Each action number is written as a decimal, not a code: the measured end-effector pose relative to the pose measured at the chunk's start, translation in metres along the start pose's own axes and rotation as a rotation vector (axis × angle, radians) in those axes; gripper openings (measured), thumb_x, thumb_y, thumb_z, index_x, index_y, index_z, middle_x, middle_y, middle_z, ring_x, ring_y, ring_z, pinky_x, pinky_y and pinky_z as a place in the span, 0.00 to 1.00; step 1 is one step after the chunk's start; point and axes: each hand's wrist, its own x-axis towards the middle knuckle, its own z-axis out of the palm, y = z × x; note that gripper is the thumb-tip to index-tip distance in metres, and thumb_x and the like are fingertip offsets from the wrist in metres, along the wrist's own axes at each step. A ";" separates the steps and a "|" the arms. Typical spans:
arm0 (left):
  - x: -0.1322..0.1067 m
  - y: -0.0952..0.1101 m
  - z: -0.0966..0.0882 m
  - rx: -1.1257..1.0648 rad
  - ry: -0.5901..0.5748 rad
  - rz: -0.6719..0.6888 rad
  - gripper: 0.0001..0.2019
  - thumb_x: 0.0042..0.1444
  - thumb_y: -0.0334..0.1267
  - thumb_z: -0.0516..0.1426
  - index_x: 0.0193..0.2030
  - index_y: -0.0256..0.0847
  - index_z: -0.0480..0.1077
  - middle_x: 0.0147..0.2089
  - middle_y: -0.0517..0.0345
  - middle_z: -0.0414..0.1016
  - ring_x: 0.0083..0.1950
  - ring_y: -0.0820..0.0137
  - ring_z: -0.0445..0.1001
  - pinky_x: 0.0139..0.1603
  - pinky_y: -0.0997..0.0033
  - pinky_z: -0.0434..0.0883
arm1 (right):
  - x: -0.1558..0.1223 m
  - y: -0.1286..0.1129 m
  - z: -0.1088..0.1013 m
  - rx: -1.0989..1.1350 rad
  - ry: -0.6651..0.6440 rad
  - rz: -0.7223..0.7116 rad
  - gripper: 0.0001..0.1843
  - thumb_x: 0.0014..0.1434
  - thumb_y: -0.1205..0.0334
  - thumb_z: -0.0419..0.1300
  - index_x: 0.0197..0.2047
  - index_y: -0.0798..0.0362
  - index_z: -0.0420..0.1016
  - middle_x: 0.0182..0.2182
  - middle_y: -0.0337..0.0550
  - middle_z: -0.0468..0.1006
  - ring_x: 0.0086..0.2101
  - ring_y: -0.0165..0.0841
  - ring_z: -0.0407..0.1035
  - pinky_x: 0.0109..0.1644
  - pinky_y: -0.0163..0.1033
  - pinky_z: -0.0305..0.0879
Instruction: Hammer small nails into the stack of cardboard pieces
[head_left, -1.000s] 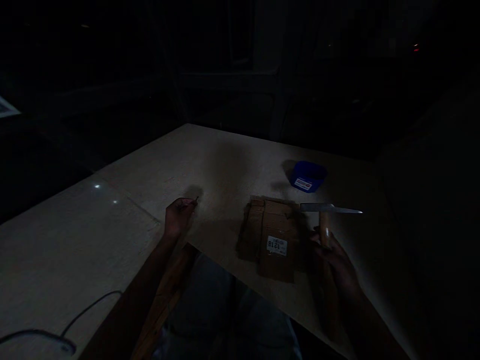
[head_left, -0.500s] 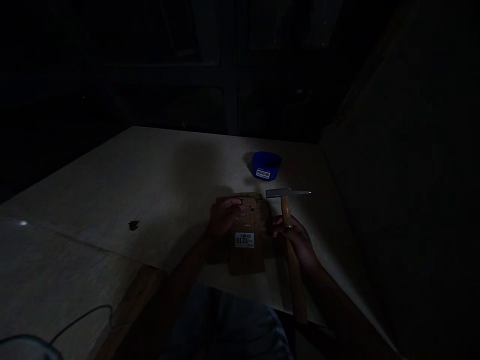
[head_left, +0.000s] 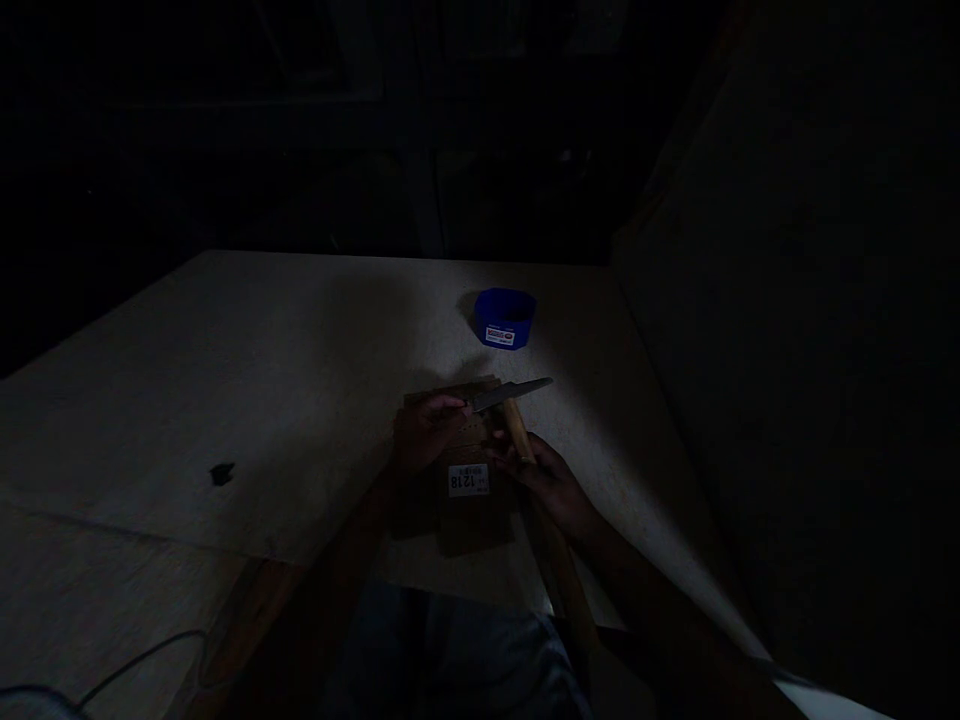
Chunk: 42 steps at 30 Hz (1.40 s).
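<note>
A hammer (head_left: 519, 428) with a wooden handle and a narrow metal head is in my right hand (head_left: 553, 482), gripped partway along the handle. Its head slants over the far part of a stack of brown cardboard (head_left: 472, 525), close to my left fingertips. On that cardboard rests my left hand (head_left: 426, 432), thumb and fingers drawn together in a pinch; darkness hides what they hold, if anything. A white label (head_left: 469, 480) printed 1218 lies upside down on the cardboard, between my hands.
Beyond the cardboard stands a blue plastic tub (head_left: 504, 320) with a white sticker. A small dark scrap (head_left: 222, 474) lies left on the pale tabletop (head_left: 300, 340). A cable (head_left: 142, 655) runs at lower left beside a wooden piece (head_left: 251, 600). A dark wall rises on the right.
The hammer head has moved left and tilted, coming over the cardboard near my left fingers. My right hand has moved closer to my left. The whole view has shifted slightly.
</note>
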 end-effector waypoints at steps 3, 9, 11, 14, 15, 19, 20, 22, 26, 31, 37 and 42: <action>0.002 0.001 0.001 -0.031 -0.010 -0.028 0.14 0.47 0.49 0.65 0.35 0.42 0.79 0.37 0.54 0.83 0.36 0.66 0.79 0.33 0.71 0.74 | 0.000 0.002 0.000 -0.052 0.023 -0.003 0.15 0.52 0.51 0.69 0.42 0.46 0.76 0.47 0.43 0.81 0.50 0.46 0.75 0.59 0.53 0.67; 0.003 0.002 0.005 -0.178 -0.098 -0.030 0.18 0.44 0.49 0.67 0.39 0.41 0.78 0.40 0.52 0.84 0.39 0.61 0.81 0.30 0.68 0.77 | 0.002 0.006 -0.002 -0.046 0.058 -0.012 0.11 0.53 0.54 0.68 0.37 0.46 0.75 0.52 0.42 0.78 0.51 0.46 0.74 0.57 0.54 0.69; 0.003 0.001 0.006 -0.150 -0.106 -0.021 0.17 0.45 0.50 0.67 0.38 0.40 0.78 0.40 0.51 0.84 0.39 0.61 0.81 0.31 0.68 0.78 | 0.002 0.008 -0.002 -0.048 0.064 -0.016 0.10 0.53 0.55 0.68 0.37 0.47 0.75 0.54 0.42 0.77 0.51 0.46 0.74 0.57 0.54 0.69; 0.004 -0.001 0.006 -0.032 -0.091 0.023 0.14 0.49 0.48 0.66 0.38 0.41 0.80 0.39 0.51 0.84 0.36 0.63 0.81 0.35 0.66 0.79 | 0.002 0.009 -0.003 -0.054 0.081 -0.010 0.11 0.52 0.56 0.67 0.39 0.46 0.75 0.52 0.42 0.78 0.50 0.46 0.73 0.57 0.54 0.69; 0.004 -0.002 0.005 0.007 -0.085 0.044 0.13 0.50 0.47 0.65 0.39 0.42 0.80 0.39 0.52 0.84 0.36 0.63 0.81 0.37 0.65 0.79 | 0.002 0.009 -0.003 -0.058 0.090 -0.004 0.13 0.52 0.56 0.68 0.41 0.46 0.75 0.49 0.42 0.79 0.49 0.45 0.73 0.57 0.54 0.69; 0.004 -0.002 0.004 0.088 -0.090 0.078 0.09 0.54 0.42 0.63 0.41 0.45 0.81 0.41 0.55 0.84 0.41 0.63 0.81 0.44 0.64 0.78 | 0.001 0.006 -0.001 -0.053 0.084 -0.003 0.14 0.52 0.56 0.67 0.43 0.46 0.75 0.42 0.41 0.80 0.47 0.44 0.74 0.57 0.54 0.69; 0.004 -0.002 0.004 0.100 -0.092 0.076 0.09 0.54 0.41 0.63 0.41 0.46 0.81 0.41 0.56 0.84 0.41 0.63 0.81 0.45 0.64 0.78 | 0.001 0.005 0.000 -0.047 0.077 -0.005 0.14 0.52 0.56 0.66 0.43 0.46 0.75 0.42 0.41 0.80 0.48 0.44 0.74 0.57 0.54 0.68; 0.004 0.000 0.003 0.126 -0.097 0.073 0.08 0.54 0.41 0.63 0.40 0.47 0.82 0.40 0.57 0.85 0.40 0.63 0.81 0.44 0.64 0.78 | 0.001 0.003 0.001 -0.042 0.073 -0.008 0.13 0.52 0.57 0.67 0.42 0.45 0.75 0.43 0.41 0.80 0.49 0.43 0.74 0.58 0.53 0.68; 0.004 0.003 0.002 0.175 -0.126 0.076 0.10 0.56 0.42 0.62 0.42 0.46 0.82 0.38 0.58 0.85 0.36 0.65 0.81 0.39 0.68 0.78 | 0.001 0.004 0.001 -0.055 0.081 -0.006 0.10 0.52 0.59 0.66 0.39 0.46 0.75 0.45 0.41 0.81 0.51 0.44 0.73 0.59 0.52 0.68; 0.003 0.002 0.002 0.260 -0.127 0.109 0.10 0.58 0.40 0.61 0.45 0.47 0.81 0.39 0.60 0.85 0.40 0.67 0.82 0.44 0.70 0.78 | 0.001 0.009 -0.003 -0.092 0.070 -0.009 0.15 0.52 0.59 0.65 0.45 0.47 0.75 0.44 0.41 0.81 0.51 0.44 0.73 0.59 0.53 0.67; 0.001 -0.005 0.005 0.251 -0.135 0.176 0.10 0.59 0.38 0.60 0.45 0.47 0.81 0.47 0.60 0.84 0.49 0.65 0.81 0.53 0.67 0.77 | 0.002 0.009 -0.004 -0.101 0.057 -0.021 0.13 0.53 0.58 0.63 0.43 0.47 0.74 0.44 0.42 0.80 0.52 0.44 0.72 0.58 0.52 0.67; 0.000 -0.010 0.006 0.210 -0.115 0.180 0.10 0.58 0.39 0.61 0.45 0.47 0.81 0.47 0.60 0.84 0.50 0.65 0.81 0.54 0.67 0.77 | 0.002 0.008 -0.003 -0.124 0.074 -0.023 0.15 0.52 0.57 0.64 0.44 0.48 0.73 0.45 0.42 0.79 0.50 0.44 0.72 0.58 0.52 0.68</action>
